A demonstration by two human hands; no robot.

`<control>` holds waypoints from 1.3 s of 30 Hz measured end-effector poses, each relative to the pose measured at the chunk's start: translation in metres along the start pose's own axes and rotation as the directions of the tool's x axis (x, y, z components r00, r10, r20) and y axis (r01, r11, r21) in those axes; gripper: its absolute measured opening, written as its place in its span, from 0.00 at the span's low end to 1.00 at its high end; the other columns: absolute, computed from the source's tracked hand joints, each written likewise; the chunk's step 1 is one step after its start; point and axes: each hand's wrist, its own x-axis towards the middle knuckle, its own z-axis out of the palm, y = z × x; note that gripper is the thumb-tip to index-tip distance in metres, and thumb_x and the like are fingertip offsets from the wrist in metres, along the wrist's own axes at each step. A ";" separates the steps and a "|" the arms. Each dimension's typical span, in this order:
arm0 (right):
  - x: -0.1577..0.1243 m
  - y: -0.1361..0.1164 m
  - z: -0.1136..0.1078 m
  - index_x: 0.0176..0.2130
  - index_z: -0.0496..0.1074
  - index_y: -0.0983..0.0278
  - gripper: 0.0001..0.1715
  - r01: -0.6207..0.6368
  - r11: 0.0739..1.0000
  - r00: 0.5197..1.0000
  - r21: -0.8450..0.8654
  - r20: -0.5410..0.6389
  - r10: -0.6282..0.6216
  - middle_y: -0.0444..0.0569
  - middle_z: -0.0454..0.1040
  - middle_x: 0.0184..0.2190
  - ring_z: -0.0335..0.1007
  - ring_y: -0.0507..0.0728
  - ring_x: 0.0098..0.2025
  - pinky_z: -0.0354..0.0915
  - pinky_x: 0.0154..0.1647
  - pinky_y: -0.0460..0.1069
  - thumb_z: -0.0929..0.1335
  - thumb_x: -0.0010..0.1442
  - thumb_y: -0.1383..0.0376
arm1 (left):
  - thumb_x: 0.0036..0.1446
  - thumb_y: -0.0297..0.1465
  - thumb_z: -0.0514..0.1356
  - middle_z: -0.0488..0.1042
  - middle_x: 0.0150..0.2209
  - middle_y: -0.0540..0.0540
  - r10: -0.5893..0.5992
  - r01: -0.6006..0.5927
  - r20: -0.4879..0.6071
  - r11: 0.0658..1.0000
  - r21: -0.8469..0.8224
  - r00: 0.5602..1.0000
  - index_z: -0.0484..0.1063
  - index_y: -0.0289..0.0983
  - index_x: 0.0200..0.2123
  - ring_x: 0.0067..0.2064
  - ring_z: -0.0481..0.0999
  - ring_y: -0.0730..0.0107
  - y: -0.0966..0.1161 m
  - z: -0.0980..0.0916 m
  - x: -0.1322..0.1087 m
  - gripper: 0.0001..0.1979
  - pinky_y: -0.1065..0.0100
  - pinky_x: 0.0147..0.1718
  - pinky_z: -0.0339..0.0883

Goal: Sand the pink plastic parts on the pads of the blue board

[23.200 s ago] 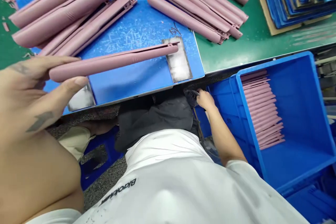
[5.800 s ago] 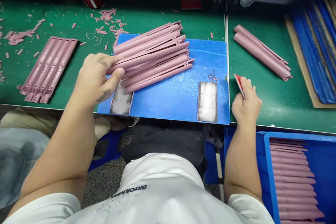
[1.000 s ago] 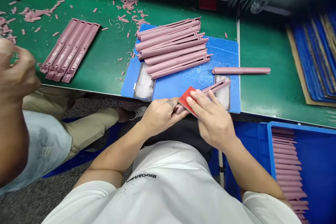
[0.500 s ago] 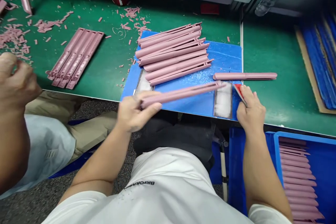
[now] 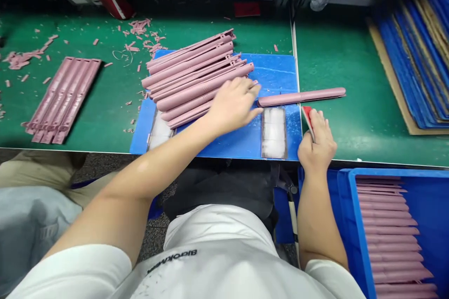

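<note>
A factory workshop: a green worktop [image 5: 105, 103] strewn with pink plastic offcuts [image 5: 138, 25], beside a blue plastic crate [image 5: 351, 224] holding rows of moulded pink housings [image 5: 389, 238].

The view was taken from the head, aimed forward and down, close above the near edge of the green workbench [image 5: 105, 103].

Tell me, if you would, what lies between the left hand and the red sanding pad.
The head view shows a whitish patch on the blue mat between the left hand and red sanding pad.
</note>
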 end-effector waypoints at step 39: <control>-0.013 -0.096 -0.035 0.73 0.79 0.60 0.38 0.279 0.947 0.920 0.157 0.238 -0.311 0.54 0.75 0.75 0.69 0.62 0.80 0.60 0.86 0.66 0.59 0.73 0.75 | 0.80 0.56 0.59 0.87 0.34 0.42 -0.007 -0.120 -0.454 0.961 -0.250 0.891 0.84 0.35 0.51 0.33 0.88 0.60 0.037 0.013 -0.153 0.29 0.66 0.38 0.77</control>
